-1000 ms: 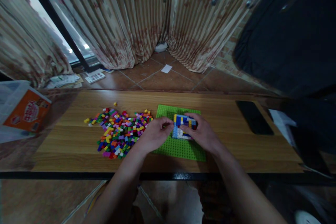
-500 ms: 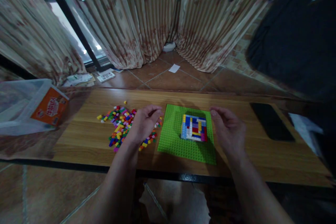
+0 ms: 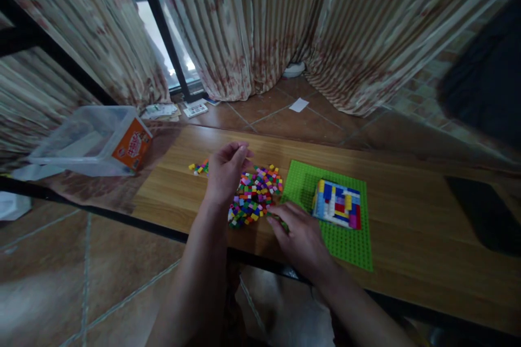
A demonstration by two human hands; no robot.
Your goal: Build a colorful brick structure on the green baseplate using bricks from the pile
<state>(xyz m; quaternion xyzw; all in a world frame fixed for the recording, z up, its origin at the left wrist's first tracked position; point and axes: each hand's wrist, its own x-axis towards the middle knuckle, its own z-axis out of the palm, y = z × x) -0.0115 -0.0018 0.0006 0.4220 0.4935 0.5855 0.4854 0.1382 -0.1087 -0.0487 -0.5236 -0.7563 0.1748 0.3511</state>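
Observation:
A loose pile of small coloured building bricks (image 3: 260,187) lies on the wooden table. Over its left part hovers my left hand (image 3: 226,168), thumb and fingertips brought together; whatever may be between them is too small to make out. My right hand (image 3: 300,236) reaches across the near left corner of the green baseplate (image 3: 352,254) to the pile's right edge. Its thumb and forefinger are apart, with bricks close to the tips. On the baseplate stands a block of assembled bricks (image 3: 337,203), mixed in colour, which neither hand touches.
A clear plastic box (image 3: 93,135) with an orange label stands at the table's left end. At the right lies a dark flat object (image 3: 484,214) like a phone. Behind the table are papers (image 3: 160,111) on the tiled floor and striped curtains (image 3: 277,27).
The view has swung left. My right hand has moved from the baseplate's right side across to the brick pile. My left hand stays over the pile, now further up and left on it.

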